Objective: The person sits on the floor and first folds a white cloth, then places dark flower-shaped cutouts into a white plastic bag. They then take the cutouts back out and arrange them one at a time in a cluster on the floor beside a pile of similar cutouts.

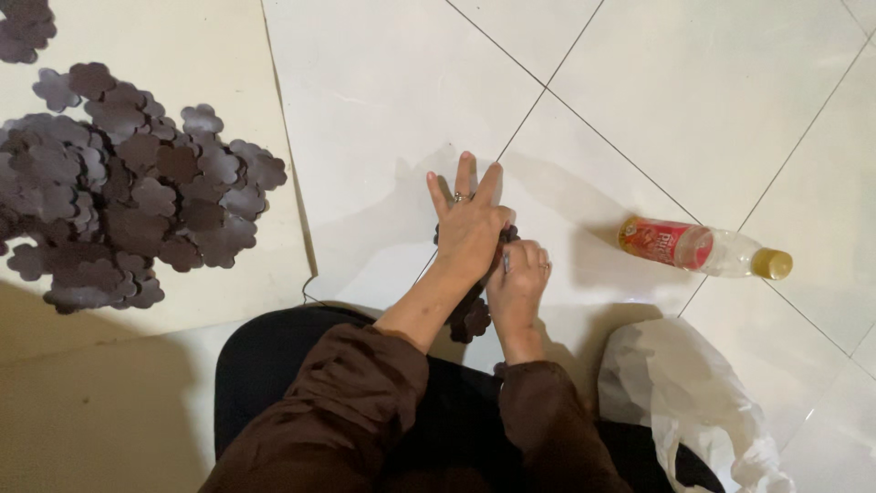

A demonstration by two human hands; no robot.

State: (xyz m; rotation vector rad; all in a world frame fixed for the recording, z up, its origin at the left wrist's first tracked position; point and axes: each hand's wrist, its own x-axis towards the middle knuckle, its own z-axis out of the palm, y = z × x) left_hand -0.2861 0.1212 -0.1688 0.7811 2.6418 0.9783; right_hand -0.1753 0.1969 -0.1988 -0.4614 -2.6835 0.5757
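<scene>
My left hand [468,219] lies over a small stack of dark brown flower-shaped cut-outs [471,319], fingers spread and pointing away, a ring on one finger. My right hand [518,283] is curled beside it and grips the same stack from the right, with a thin tool partly hidden between the hands. Most of the stack is covered by my hands; only its lower edge and a bit near the fingers show. Both sleeves are dark brown.
A large heap of matching flower-shaped pieces [128,183] lies on a cream sheet [228,55] at the left. A plastic bottle with a red label [703,248] lies on the white floor tiles at right. A white plastic bag [693,402] sits at lower right.
</scene>
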